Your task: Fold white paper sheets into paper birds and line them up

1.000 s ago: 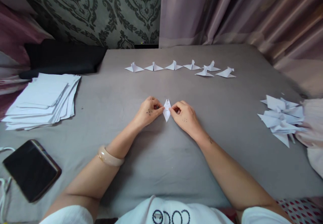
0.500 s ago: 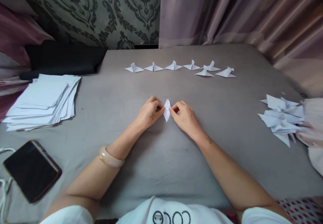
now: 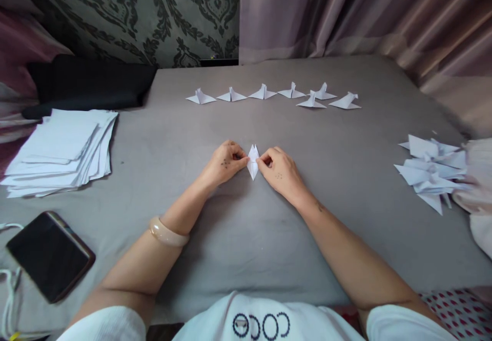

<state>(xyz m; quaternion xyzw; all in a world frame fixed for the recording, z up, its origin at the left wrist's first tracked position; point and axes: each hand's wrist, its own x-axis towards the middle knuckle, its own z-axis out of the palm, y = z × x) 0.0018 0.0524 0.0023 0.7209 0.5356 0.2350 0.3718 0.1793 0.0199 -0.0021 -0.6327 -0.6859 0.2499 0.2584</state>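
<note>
The person's left hand and right hand pinch the 2 opposite side edges of a small folded white paper, thumb and fingertips together on it. The paper is at the middle of the grey cloth, its 2 split points facing far and its single tip near. Beyond it, 7 folded paper birds stand at the far side; a paper stack lies left, more folded pieces right.

Black device (glossy) lies near left, beside white cable; black cloth farther back; mauve curtain adjoins patterned wall.
</note>
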